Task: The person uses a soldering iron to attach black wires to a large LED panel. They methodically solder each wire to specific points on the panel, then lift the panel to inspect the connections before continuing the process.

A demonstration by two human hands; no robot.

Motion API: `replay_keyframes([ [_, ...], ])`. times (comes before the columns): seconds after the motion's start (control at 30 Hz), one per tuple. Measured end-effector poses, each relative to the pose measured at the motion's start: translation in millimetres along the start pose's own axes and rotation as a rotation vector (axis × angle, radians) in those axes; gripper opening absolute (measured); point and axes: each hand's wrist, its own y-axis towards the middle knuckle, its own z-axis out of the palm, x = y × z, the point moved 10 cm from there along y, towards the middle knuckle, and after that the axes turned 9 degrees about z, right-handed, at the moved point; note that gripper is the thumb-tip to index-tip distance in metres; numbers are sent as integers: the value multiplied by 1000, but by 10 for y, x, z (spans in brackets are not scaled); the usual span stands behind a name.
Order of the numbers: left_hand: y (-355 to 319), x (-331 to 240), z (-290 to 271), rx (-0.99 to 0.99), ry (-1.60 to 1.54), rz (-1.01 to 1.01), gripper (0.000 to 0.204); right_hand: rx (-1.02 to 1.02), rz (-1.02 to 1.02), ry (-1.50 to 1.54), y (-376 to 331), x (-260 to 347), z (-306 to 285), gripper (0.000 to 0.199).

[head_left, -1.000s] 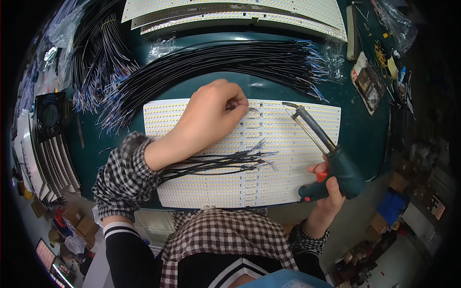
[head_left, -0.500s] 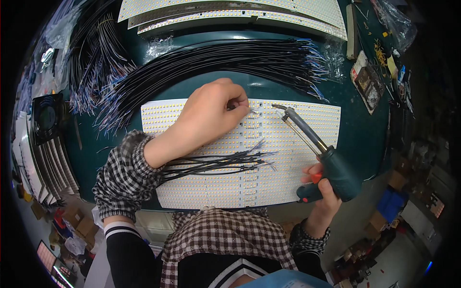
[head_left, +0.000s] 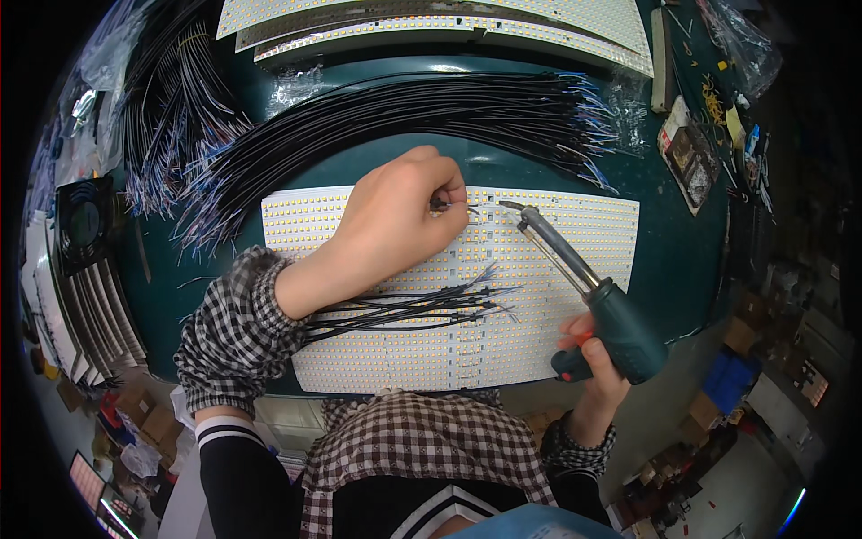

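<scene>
My left hand [head_left: 404,202] pinches a thin black cable [head_left: 440,204] over the upper middle of a white LED board [head_left: 575,269]; its bare ends show just past my fingertips. My right hand [head_left: 600,364] grips a dark green soldering gun [head_left: 628,332] with a red trigger. The gun's metal barrel slants up and left, and its dark tip lies over the board, a little right of the cable's ends. Whether tip and board touch I cannot tell. Below my left hand, several short black cables [head_left: 395,310] lie across the board, their split ends toward its middle.
Behind the board lies a wide bundle of black cables [head_left: 431,103], with another bundle [head_left: 184,108] at the far left. More LED boards [head_left: 539,40] are stacked at the back. A stained solder block [head_left: 688,154] sits at the right, a black fan [head_left: 87,225] at the left.
The soldering gun has shifted slightly left and down, bringing its tip closer to the cable in my left hand. My left hand has barely moved.
</scene>
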Motion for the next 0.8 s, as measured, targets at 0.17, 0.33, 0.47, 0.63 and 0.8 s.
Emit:
replay_keyframes([
  [0.17, -6, 30, 11, 2, 7, 6, 9, 72, -51, -74, 23, 3, 92, 12],
  [0.33, -8, -3, 8, 3, 0, -4, 8, 46, 44, -71, -6, -58, 103, 7],
  [0.47, -15, -15, 6, 5, 5, 0, 8, 15, 46, -141, -20, -83, 75, 9],
  [0.63, -14, -29, 1, 13, 31, -6, 9, 14, 3, -152, -31, -80, 82, 10],
  [0.8, -20, -25, 4, 9, 30, -7, 8, 39, 34, -147, -16, -101, 103, 8],
])
